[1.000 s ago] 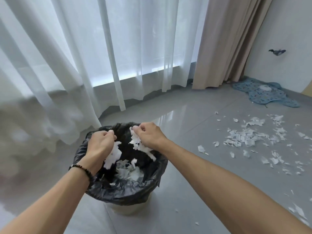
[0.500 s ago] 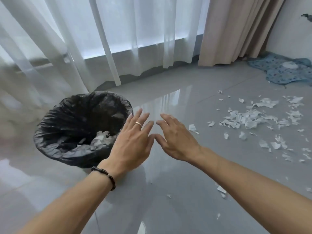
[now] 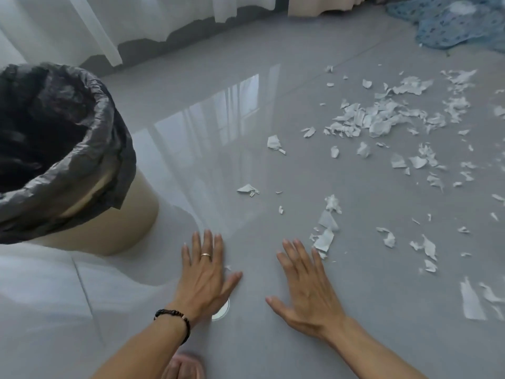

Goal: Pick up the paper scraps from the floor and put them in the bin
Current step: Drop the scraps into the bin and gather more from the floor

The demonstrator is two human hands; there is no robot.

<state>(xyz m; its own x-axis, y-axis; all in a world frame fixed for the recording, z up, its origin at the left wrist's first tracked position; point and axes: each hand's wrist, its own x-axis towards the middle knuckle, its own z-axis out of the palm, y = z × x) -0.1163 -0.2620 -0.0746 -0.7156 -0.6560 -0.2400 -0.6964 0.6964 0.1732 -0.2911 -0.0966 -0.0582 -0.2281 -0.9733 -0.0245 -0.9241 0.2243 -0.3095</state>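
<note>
Torn white paper scraps lie over the grey tiled floor, thickest in a heap (image 3: 379, 119) at the upper right, with a small cluster (image 3: 326, 231) just beyond my right fingertips. The bin (image 3: 90, 170), beige with a black bag folded over its rim, stands at the left. My left hand (image 3: 205, 272), with a ring and a bead bracelet, is low over the floor with straight spread fingers and holds nothing. My right hand (image 3: 306, 285) is beside it, fingers spread too, empty, its fingertips close to the small cluster.
White sheer curtains (image 3: 109, 28) hang behind the bin along the back wall. A blue patterned cloth (image 3: 448, 26) lies on the floor at the upper right. More scraps, among them long strips (image 3: 475, 299), lie along the right edge.
Both hands released their scraps over the bin, opened, and moved right and down to the floor. The view dropped and turned, so the bin now sits at the left.
</note>
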